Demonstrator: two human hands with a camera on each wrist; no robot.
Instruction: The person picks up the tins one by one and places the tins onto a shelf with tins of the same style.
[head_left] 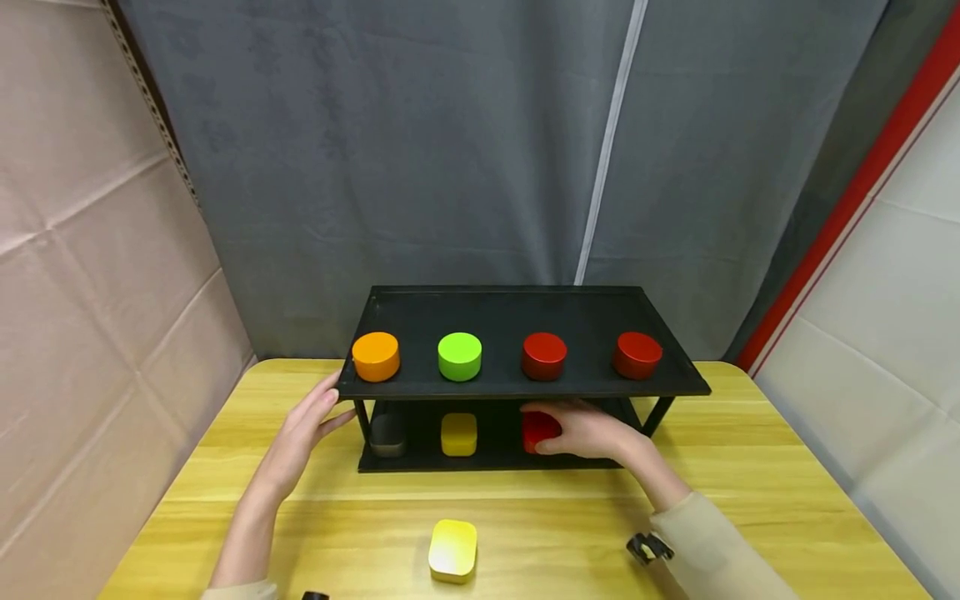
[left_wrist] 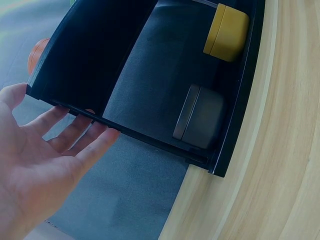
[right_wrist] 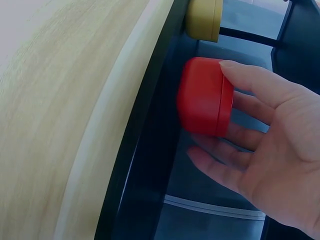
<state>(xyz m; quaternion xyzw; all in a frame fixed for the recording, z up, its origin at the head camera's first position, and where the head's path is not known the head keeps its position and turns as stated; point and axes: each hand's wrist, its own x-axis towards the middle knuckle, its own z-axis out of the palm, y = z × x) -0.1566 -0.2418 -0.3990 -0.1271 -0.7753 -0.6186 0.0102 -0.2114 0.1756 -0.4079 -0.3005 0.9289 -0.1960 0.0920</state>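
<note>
On the lower tier of a black two-tier rack (head_left: 495,462), my right hand (head_left: 588,432) holds a red rounded-square box (right_wrist: 202,97). The thumb lies at its lid edge and the other fingers reach behind and around it. My left hand (left_wrist: 55,155) touches the rack's left side, its thumb at the upper tier's corner and its fingers extended along the side edge. Left of the red box on the lower tier stand a yellow box (head_left: 458,435) and a dark grey box (left_wrist: 200,117).
Along the upper tier stand an orange round box (head_left: 376,357), a green one (head_left: 460,357) and two red ones, the nearer to the middle (head_left: 543,357) and the right one (head_left: 637,356). Another yellow box (head_left: 453,550) lies on the wooden table (head_left: 360,533) before the rack. A grey curtain (head_left: 420,167) hangs behind.
</note>
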